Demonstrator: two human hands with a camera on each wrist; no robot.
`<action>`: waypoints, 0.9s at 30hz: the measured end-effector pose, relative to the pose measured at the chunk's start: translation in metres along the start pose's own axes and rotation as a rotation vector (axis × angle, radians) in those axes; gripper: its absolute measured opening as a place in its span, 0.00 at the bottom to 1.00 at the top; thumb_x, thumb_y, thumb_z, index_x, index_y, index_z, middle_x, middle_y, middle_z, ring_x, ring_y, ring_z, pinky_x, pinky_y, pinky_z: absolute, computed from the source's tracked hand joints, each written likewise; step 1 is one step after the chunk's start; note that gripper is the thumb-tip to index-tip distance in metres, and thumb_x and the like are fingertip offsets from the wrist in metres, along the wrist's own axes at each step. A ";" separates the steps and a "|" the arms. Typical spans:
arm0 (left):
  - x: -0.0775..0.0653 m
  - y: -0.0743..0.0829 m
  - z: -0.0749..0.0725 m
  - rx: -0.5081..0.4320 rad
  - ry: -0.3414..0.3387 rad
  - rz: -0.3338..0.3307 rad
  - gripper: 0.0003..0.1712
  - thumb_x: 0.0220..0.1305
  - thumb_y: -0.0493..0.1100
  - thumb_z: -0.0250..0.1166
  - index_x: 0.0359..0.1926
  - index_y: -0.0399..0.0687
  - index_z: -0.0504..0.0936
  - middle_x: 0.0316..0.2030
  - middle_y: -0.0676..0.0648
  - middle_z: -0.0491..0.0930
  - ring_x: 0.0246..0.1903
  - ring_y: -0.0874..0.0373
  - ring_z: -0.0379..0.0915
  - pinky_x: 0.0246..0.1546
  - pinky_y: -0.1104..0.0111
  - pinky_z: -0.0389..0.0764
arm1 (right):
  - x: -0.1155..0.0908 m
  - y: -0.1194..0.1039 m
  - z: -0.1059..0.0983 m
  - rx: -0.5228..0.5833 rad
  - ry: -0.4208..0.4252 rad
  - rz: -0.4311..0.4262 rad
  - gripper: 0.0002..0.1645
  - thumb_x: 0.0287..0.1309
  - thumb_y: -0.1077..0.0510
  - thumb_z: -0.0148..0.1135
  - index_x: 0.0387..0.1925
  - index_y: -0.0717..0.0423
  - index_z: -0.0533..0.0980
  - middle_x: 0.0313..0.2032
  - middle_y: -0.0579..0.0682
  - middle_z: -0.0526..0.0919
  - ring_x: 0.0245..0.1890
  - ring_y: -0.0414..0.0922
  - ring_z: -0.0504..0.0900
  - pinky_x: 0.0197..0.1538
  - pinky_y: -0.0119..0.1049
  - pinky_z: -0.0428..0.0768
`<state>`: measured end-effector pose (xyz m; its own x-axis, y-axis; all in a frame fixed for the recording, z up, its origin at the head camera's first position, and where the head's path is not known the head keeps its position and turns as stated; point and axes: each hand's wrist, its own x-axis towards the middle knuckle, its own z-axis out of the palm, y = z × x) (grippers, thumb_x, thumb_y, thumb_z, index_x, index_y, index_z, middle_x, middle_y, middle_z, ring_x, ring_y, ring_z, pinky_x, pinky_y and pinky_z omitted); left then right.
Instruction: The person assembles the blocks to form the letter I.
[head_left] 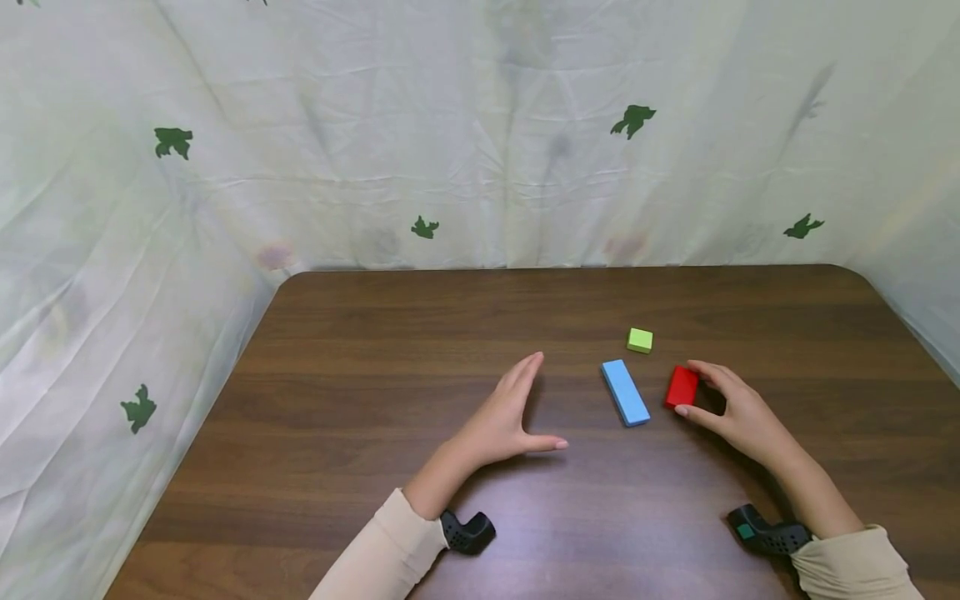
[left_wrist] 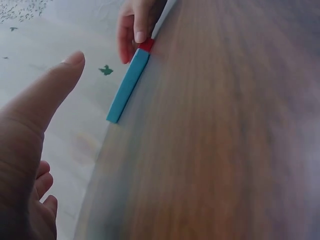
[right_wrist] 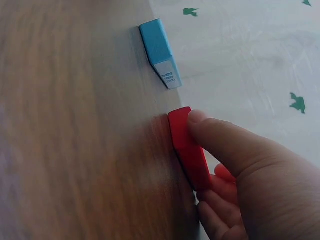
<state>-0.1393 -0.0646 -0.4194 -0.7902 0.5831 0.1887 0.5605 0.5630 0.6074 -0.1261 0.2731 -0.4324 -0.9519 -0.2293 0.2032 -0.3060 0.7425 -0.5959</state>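
Note:
A red block (head_left: 681, 387) lies on the brown wooden table at the right, and my right hand (head_left: 738, 417) pinches it between thumb and fingertips. In the right wrist view the thumb presses one end of the red block (right_wrist: 187, 145) while the fingers reach its other end. Just left of it lies a long blue block (head_left: 626, 393), slanted on the tabletop. Further back sits a small light green block (head_left: 640, 340). My left hand (head_left: 495, 421) is held over the table left of the blue block, thumb and fingers spread wide, with nothing between them.
The wooden table (head_left: 360, 358) has rounded far corners. A pale cloth (head_left: 480, 125) with green leaf-like shapes hangs behind it and along the sides. Each wrist carries a black camera mount, one on the left (head_left: 468, 533) and one on the right (head_left: 768, 532).

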 end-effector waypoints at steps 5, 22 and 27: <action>0.009 0.005 0.005 0.027 -0.007 0.026 0.63 0.42 0.70 0.63 0.69 0.43 0.42 0.67 0.46 0.46 0.65 0.57 0.41 0.60 0.60 0.55 | 0.000 -0.001 0.000 0.011 0.003 -0.013 0.39 0.46 0.54 0.68 0.57 0.66 0.63 0.49 0.63 0.69 0.47 0.60 0.69 0.45 0.55 0.68; 0.038 0.022 0.025 0.140 -0.067 0.046 0.63 0.42 0.69 0.64 0.68 0.38 0.45 0.66 0.43 0.49 0.65 0.56 0.42 0.61 0.65 0.53 | 0.001 -0.001 -0.001 0.007 -0.010 -0.009 0.39 0.47 0.54 0.68 0.57 0.66 0.62 0.51 0.65 0.67 0.48 0.60 0.68 0.46 0.57 0.68; 0.044 0.026 0.034 0.162 -0.065 0.042 0.62 0.42 0.69 0.64 0.67 0.37 0.47 0.66 0.43 0.51 0.65 0.56 0.44 0.61 0.66 0.53 | 0.001 0.000 -0.001 0.010 -0.010 -0.005 0.39 0.47 0.53 0.68 0.57 0.66 0.62 0.51 0.65 0.67 0.48 0.61 0.68 0.46 0.58 0.68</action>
<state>-0.1512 -0.0038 -0.4217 -0.7501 0.6423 0.1577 0.6298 0.6209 0.4667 -0.1267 0.2736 -0.4314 -0.9503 -0.2395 0.1988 -0.3113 0.7347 -0.6028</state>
